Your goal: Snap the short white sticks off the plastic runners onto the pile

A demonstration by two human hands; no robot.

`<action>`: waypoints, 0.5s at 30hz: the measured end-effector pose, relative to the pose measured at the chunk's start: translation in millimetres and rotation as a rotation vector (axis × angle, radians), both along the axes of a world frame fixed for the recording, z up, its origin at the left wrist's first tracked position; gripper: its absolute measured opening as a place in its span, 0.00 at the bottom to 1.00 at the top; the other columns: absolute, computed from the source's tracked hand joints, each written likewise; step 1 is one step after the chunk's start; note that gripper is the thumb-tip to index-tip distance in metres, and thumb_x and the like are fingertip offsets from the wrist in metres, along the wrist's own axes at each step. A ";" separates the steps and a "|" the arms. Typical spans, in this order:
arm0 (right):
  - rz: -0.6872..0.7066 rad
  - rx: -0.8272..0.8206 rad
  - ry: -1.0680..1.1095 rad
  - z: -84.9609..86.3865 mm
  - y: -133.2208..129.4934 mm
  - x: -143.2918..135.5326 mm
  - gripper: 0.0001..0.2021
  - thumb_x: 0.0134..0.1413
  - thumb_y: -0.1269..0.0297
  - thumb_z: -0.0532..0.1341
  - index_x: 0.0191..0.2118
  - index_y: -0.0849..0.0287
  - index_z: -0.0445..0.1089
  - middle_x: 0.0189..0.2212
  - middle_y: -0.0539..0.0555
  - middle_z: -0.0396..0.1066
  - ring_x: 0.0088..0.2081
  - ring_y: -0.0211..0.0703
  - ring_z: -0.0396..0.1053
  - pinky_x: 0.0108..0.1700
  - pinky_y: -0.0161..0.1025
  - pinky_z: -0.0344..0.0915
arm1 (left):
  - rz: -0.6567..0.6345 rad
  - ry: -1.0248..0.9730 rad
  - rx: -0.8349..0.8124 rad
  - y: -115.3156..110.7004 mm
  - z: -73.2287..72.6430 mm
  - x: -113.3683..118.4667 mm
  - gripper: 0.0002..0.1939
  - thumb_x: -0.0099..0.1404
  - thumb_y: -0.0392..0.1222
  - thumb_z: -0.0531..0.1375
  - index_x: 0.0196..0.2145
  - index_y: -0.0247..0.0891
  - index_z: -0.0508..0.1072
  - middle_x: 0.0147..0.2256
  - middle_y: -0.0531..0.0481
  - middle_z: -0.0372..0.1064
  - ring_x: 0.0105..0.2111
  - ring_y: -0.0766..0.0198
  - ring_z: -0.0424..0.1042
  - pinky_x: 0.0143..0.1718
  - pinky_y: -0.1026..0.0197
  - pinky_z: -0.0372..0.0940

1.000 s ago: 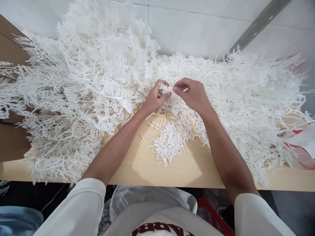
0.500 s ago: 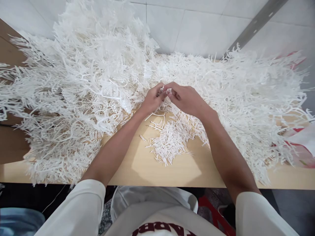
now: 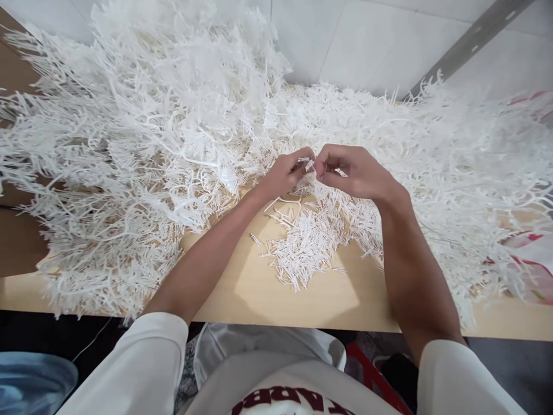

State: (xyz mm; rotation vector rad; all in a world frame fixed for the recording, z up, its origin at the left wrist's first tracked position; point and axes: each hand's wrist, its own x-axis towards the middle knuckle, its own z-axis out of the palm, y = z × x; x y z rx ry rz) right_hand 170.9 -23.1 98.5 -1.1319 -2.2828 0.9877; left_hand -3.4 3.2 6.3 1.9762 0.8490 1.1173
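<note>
Your left hand point(image 3: 283, 173) pinches the small white sprig point(image 3: 307, 164), which points sideways from those fingertips toward your right hand point(image 3: 360, 173), whose fingers curl just beside it, their grip impossible to tell.

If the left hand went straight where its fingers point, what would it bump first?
Probably the right hand: its fingertips look just ahead of the left hand, though depth is hard to judge here.

Probably a small workshop: white plastic sprigs point(image 3: 164, 115) heap a plain worktable point(image 3: 298, 305) against a tiled wall point(image 3: 380, 40).
</note>
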 end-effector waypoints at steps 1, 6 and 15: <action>-0.014 -0.012 0.009 0.1 -0.4 -1.2 0.08 0.51 0.56 0.61 0.30 0.54 0.65 0.27 0.49 0.66 0.29 0.38 0.60 0.33 0.39 0.57 | 0.002 0.009 0.004 0.3 0.5 -0.5 0.05 0.67 0.40 0.54 0.34 0.41 0.69 0.24 0.55 0.62 0.25 0.68 0.61 0.31 0.60 0.61; -0.064 -0.003 0.327 19.0 -8.2 5.1 0.15 0.45 0.52 0.62 0.22 0.51 0.57 0.16 0.45 0.52 0.19 0.35 0.48 0.25 0.40 0.48 | 0.139 -0.052 -0.041 11.1 -7.5 -7.4 0.10 0.68 0.48 0.55 0.32 0.41 0.67 0.22 0.55 0.55 0.25 0.67 0.60 0.30 0.60 0.59; -0.100 0.044 -0.187 33.2 -0.2 32.7 0.10 0.52 0.54 0.63 0.37 0.53 0.74 0.35 0.54 0.75 0.37 0.46 0.70 0.41 0.45 0.65 | 0.197 -0.163 -0.131 11.0 -14.5 -1.4 0.25 0.65 0.67 0.49 0.37 0.42 0.66 0.24 0.54 0.57 0.26 0.66 0.64 0.30 0.60 0.61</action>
